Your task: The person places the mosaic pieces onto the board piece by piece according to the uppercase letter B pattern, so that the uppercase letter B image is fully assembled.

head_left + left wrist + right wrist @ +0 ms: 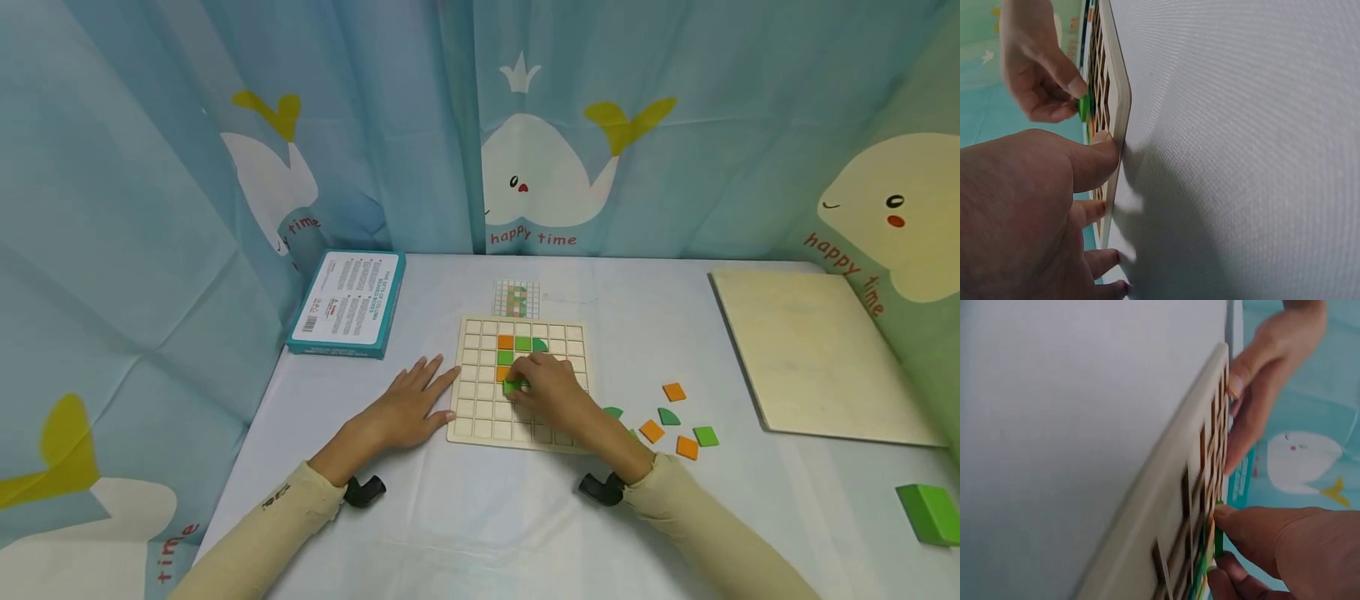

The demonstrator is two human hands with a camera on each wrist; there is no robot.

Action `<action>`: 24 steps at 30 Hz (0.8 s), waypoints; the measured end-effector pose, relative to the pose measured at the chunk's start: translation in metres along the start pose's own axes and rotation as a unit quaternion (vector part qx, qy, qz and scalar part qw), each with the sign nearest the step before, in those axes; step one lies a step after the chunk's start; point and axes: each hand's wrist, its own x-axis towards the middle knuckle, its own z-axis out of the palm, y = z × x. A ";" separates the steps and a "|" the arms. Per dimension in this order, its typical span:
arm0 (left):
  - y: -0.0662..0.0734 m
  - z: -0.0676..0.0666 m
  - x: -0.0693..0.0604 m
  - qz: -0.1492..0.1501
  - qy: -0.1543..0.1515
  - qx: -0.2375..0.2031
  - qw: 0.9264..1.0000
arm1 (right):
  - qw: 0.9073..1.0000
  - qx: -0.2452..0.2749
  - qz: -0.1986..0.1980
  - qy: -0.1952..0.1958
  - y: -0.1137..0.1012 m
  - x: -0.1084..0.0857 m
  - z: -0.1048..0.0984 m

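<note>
A wooden grid board (480, 425) with square recesses lies on the table. Orange squares (506, 342) and green squares (522, 343) fill some recesses, along with a green quarter-circle (539, 344). Above the lower end of that column, my right hand (551, 387) pinches a green square tile (1083, 107) between thumb and fingers, tilted on edge in the wrist views. My left hand (408, 408) lies with fingers spread at the board's left edge, its thumb and a finger touching the rim. Part of the board is hidden under the right hand and forearm.
Loose tiles, among them an orange square (687, 447) and a green quarter-circle (669, 417), lie right of the board. A printed pattern card (517, 298) sits behind it. Further out are a teal box (345, 304), a plain wooden panel (825, 358) and a green block (928, 514).
</note>
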 end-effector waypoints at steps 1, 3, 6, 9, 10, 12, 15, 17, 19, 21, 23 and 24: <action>0.000 0.000 0.000 0.000 0.000 0.000 1.000 | 1.000 -0.007 -0.004 0.003 -0.003 0.001 0.002; 0.000 -0.001 0.000 0.002 0.001 -0.001 1.000 | 1.000 -0.019 -0.020 0.011 -0.007 0.001 0.006; 0.001 -0.002 0.000 0.003 0.001 -0.002 1.000 | 0.999 -0.031 -0.038 0.021 -0.011 0.000 0.009; 0.001 -0.001 0.000 0.004 0.001 0.001 1.000 | 0.998 -0.029 -0.042 0.028 -0.014 -0.002 0.010; 0.001 -0.001 -0.001 0.004 0.003 0.000 1.000 | 0.998 -0.029 -0.043 0.030 -0.014 -0.003 0.010; 0.002 -0.002 -0.001 0.006 0.007 -0.002 1.000 | 0.998 -0.027 -0.045 0.034 -0.014 -0.005 0.010; 0.003 -0.003 -0.002 0.005 0.008 -0.002 1.000 | 0.997 -0.029 -0.055 0.037 -0.012 -0.007 0.010; 0.004 -0.003 -0.002 0.006 0.010 -0.003 1.000 | 0.997 -0.030 -0.057 0.035 -0.010 -0.009 0.007; 0.004 -0.003 -0.002 0.006 0.009 -0.003 1.000 | 0.998 -0.030 -0.050 0.032 -0.006 -0.012 0.003; 0.004 -0.003 -0.002 0.004 0.007 -0.004 1.000 | 0.999 -0.028 -0.033 0.029 0.001 -0.015 -0.005; 0.004 -0.003 -0.002 0.002 0.005 -0.006 1.000 | 0.999 -0.021 -0.010 0.027 0.010 -0.021 -0.015; 0.004 -0.003 -0.002 0.001 0.004 -0.005 1.000 | 1.000 -0.017 0.000 0.027 0.016 -0.024 -0.021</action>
